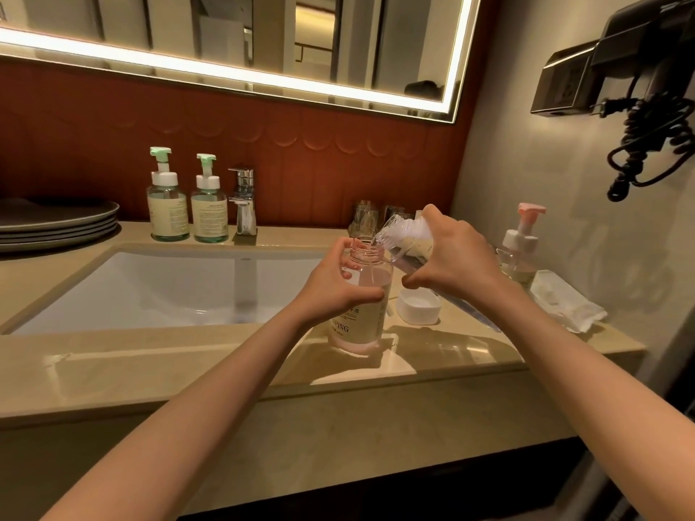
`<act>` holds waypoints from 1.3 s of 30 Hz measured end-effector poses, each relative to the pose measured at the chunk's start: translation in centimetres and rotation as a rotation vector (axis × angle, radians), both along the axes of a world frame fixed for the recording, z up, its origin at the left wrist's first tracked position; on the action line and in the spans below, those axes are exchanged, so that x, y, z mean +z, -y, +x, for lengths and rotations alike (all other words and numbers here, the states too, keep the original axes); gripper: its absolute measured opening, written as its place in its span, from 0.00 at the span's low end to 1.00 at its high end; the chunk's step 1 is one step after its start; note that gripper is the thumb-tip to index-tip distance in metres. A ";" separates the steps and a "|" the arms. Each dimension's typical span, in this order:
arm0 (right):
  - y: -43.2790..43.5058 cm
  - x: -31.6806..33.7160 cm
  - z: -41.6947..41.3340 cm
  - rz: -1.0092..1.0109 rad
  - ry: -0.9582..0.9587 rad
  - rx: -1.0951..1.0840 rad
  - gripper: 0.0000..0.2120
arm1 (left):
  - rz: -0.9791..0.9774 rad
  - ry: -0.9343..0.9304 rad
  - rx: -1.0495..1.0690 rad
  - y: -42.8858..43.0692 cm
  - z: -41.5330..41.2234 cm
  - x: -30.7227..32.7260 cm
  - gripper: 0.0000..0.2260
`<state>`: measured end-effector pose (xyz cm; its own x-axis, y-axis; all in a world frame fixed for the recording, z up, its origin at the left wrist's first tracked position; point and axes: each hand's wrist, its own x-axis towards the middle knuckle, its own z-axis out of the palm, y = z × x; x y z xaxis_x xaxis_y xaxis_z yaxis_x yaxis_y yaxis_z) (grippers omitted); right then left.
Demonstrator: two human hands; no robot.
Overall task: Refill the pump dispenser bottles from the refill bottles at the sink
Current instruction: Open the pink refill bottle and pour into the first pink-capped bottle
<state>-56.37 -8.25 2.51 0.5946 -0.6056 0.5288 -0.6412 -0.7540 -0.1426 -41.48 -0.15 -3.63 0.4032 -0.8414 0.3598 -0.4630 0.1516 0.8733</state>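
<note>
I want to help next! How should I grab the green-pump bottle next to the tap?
Probably hold the green-pump bottle round its wide body, reaching from the front: its twin and the tap crowd both sides, and the thin pump might press down.

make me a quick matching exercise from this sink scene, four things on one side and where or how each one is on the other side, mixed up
1 open bottle
2 tilted bottle
3 white cap
4 plates

A stacked left of the sink
B in the right hand, pouring
C upright, held by the left hand
D on the counter, right of the open bottle

Pairs: 1-C, 2-B, 3-D, 4-A
</note>
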 end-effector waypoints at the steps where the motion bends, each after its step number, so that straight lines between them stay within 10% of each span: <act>1: 0.0 0.1 0.0 -0.004 -0.008 0.000 0.39 | -0.003 -0.003 -0.002 0.0 0.0 0.0 0.28; 39: -0.5 0.8 0.0 -0.056 -0.081 -0.023 0.36 | 0.000 -0.033 0.001 -0.1 -0.4 0.2 0.28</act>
